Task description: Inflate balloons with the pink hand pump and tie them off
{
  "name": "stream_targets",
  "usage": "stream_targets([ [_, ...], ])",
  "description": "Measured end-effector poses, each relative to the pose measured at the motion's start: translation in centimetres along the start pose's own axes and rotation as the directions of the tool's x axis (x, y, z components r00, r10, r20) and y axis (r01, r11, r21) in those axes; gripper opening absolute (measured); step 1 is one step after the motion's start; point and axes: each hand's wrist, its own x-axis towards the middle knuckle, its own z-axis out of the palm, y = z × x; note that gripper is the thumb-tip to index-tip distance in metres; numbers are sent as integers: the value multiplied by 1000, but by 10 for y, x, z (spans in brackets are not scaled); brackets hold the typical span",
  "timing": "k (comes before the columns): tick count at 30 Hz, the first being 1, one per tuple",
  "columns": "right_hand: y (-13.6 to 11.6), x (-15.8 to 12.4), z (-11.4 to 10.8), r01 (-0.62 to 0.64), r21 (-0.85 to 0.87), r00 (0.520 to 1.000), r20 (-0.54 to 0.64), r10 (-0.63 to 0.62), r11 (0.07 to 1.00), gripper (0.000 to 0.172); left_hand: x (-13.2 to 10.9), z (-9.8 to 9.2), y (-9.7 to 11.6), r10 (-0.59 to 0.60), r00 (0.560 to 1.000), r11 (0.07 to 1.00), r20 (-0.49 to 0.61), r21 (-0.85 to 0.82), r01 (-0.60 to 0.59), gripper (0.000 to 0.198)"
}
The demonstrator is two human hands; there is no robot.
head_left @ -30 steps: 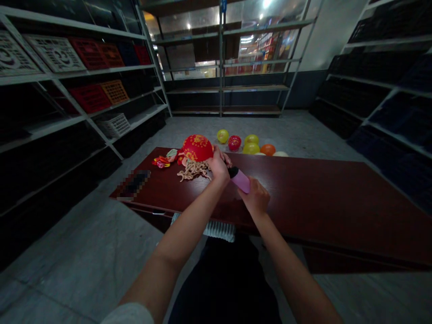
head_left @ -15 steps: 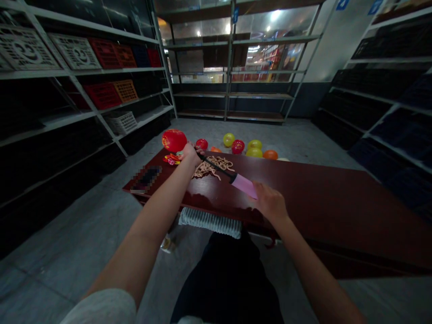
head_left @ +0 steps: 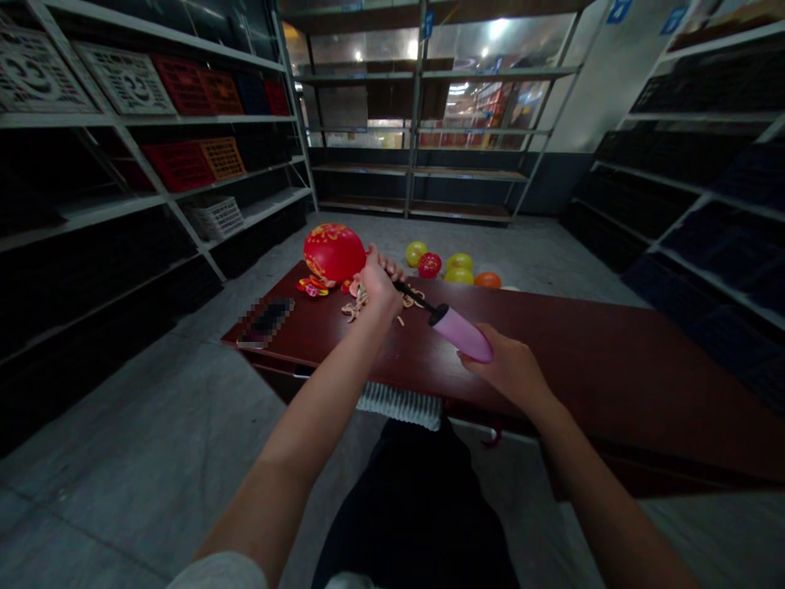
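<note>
A red balloon with yellow print, partly inflated, sits at the front end of a pink-and-black hand pump. My left hand is closed around the balloon's neck and the pump's nozzle end, hiding where they join. The pump slants down to the right over the table, its black rod showing between my hands. My right hand grips the pink barrel at its rear end. Beneath my left hand lie loose tan, string-like balloons, partly covered. Small red and yellow uninflated balloons lie left of them.
A blurred-out phone-like object lies at the table's left end. Beyond the far edge, yellow balloons, an orange one and a red one rest on the floor. Shelves with crates stand left; a ribbed grey cushion is below the near edge.
The red balloon has grown larger. Both hands and the pump have shifted right, and the hands have come closer together, with less black rod showing.
</note>
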Motion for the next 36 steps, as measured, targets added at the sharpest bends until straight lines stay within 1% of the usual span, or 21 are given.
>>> stream_targets([
  [3,-14,2,-5,-19,-39,1000,18,20,999,46,-22,-1,-17,-92,995,996,34,-16,92,50],
  [4,-18,2,-5,-26,-71,999,24,28,997,46,-26,-4,-21,-120,992,992,29,-23,120,49],
  [6,-24,1,-3,-19,-138,1000,21,22,990,46,-30,-11,-26,-160,987,987,-16,-37,159,48],
  [9,-28,-2,7,63,-206,998,-8,-66,977,45,-22,-24,-27,-211,973,977,-91,-32,209,46],
  [11,-26,-4,17,107,-236,993,-19,-115,966,47,-13,-32,-26,-239,964,971,-113,-19,238,45],
  [13,-24,-5,27,124,-251,991,-19,-133,960,48,-4,-39,-24,-243,962,970,-121,-3,245,41],
  [15,-20,-7,34,129,-258,990,-16,-138,957,48,4,-45,-19,-229,964,972,-136,15,233,38],
  [17,-15,-10,36,141,-261,989,-9,-149,955,46,12,-50,-9,-206,964,976,-170,29,214,35],
  [20,-7,-17,31,162,-272,986,1,-168,948,44,23,-56,16,-165,964,984,-209,35,176,32],
  [22,-4,-20,25,175,-279,984,11,-179,944,43,29,-59,35,-155,970,986,-185,30,164,31],
  [24,-2,-21,18,190,-269,981,23,-190,944,44,33,-57,51,-210,957,974,-203,42,222,32],
  [26,-2,-18,12,195,-227,981,28,-194,954,46,34,-52,63,-183,960,980,-210,44,196,32],
  [28,-2,-12,8,173,-148,985,34,-169,974,48,30,-44,70,-105,979,993,-175,37,113,33],
  [30,-3,-6,5,110,-66,993,56,-107,992,50,23,-35,72,-23,991,999,-135,20,26,36],
  [32,-3,-1,2,45,-5,995,91,-45,999,50,15,-28,70,27,993,1000,-118,1,-27,40],
  [34,-4,1,-1,14,40,994,111,-19,999,50,7,-23,64,36,994,999,-100,-16,-38,44],
  [36,-6,1,-2,8,89,993,113,-18,996,50,-4,-20,55,10,998,1000,-68,-25,-11,47],
])
